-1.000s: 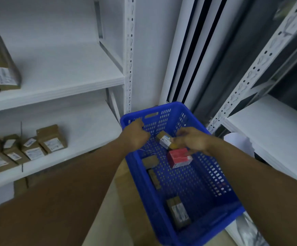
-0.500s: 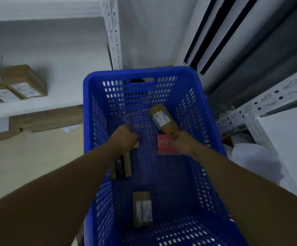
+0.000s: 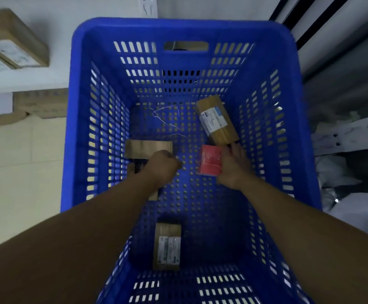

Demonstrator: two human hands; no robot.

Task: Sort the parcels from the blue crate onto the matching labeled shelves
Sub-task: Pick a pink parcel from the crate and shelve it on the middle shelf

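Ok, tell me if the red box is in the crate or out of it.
In. The red box lies low inside the blue crate, near its perforated floor, walls rising around it; the right hand grips its side.

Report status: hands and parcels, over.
Left hand grips flat brown parcel. Right hand grips red box. Both inside crate. Labelled parcel just beyond red box, not blocking.

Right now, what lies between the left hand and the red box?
Only bare crate floor, seen in the head view. The left hand grips a parcel; the right hand holds the red box.
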